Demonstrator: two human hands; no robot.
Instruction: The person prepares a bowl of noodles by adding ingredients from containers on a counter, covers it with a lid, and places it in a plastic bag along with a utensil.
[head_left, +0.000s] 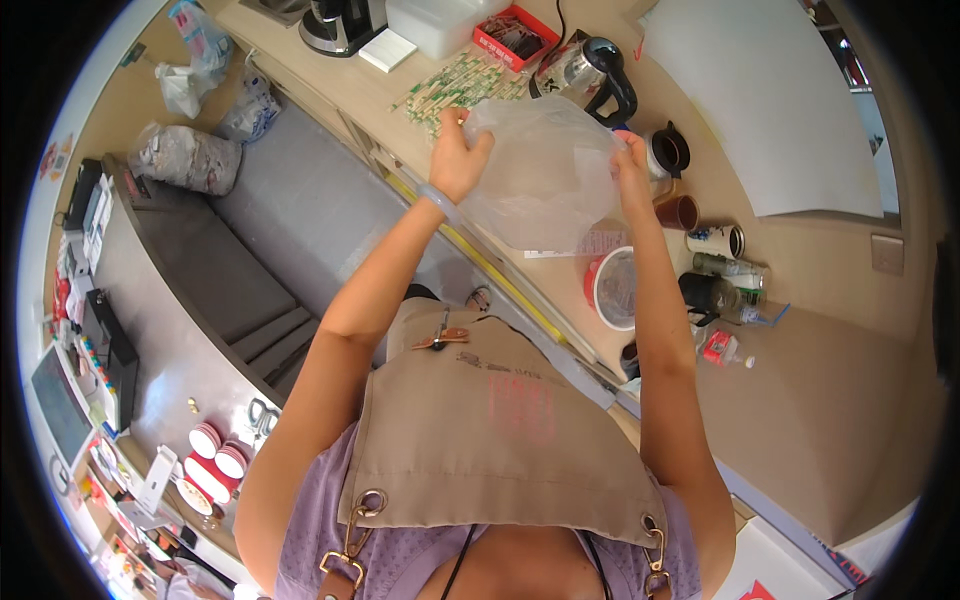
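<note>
A thin, translucent plastic bag (544, 176) is stretched between my two hands above the counter. My left hand (456, 154) pinches its left edge, and my right hand (630, 165) grips the right edge. Below the bag and beside my right forearm stands a round red and white tub with a clear lid (615, 289). A printed paper slip (600, 241) lies partly under the bag. Paper-wrapped chopsticks (450, 82) are spread on the counter just beyond my left hand.
An electric kettle (585, 75) and a red box of small packets (517, 37) stand behind the bag. To the right are a glass pot (667, 150), a brown cup (677, 213), a patterned cup (716, 240) and several bottles (724, 294). Full bags (187, 157) sit across the floor.
</note>
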